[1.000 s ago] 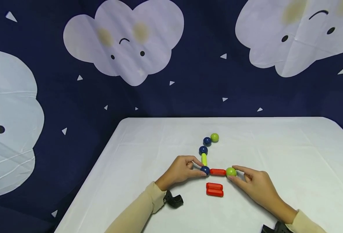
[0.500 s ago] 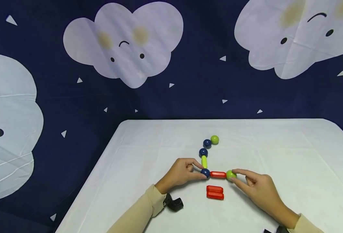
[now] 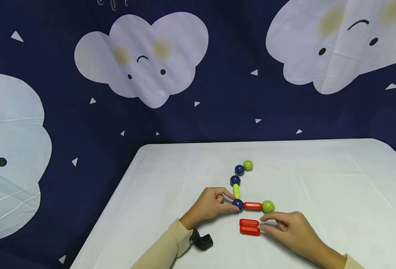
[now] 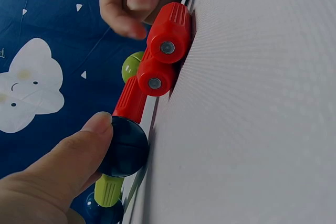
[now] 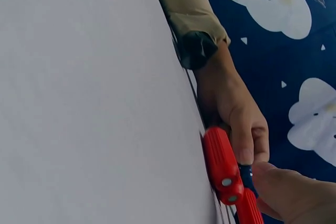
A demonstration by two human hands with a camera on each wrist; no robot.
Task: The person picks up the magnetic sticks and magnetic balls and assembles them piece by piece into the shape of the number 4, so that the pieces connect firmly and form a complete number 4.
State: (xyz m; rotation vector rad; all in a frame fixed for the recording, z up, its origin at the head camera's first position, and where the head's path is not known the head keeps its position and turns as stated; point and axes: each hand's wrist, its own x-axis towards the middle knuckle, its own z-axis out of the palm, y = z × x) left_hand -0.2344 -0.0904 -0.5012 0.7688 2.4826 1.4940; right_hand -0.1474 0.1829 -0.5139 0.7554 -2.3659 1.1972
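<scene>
My left hand point(image 3: 208, 207) pinches a dark blue ball point(image 3: 237, 204) between thumb and forefinger. From that ball a red rod point(image 3: 253, 206) runs right to a green ball point(image 3: 268, 206), and a yellow-green rod point(image 3: 236, 191) runs back to another blue ball point(image 3: 235, 181). My right hand point(image 3: 292, 229) holds nothing; its thumb and forefinger are parted beside the right end of two red rods point(image 3: 249, 227) lying side by side. Whether the thumb touches them I cannot tell. In the left wrist view, the red rods point(image 4: 167, 48) show round metal discs in their ends.
Farther back on the white table point(image 3: 335, 186) lie a blue ball point(image 3: 239, 170) and a green ball point(image 3: 248, 165), close together. A dark blue cloth with clouds point(image 3: 231, 123) hangs behind the table's back edge. Black wrist gear point(image 3: 202, 241) sits by the left sleeve.
My right hand has let go of the green ball at the red rod's end and moved down and left to the two loose red rods. The left hand keeps its pinch on the blue ball.
</scene>
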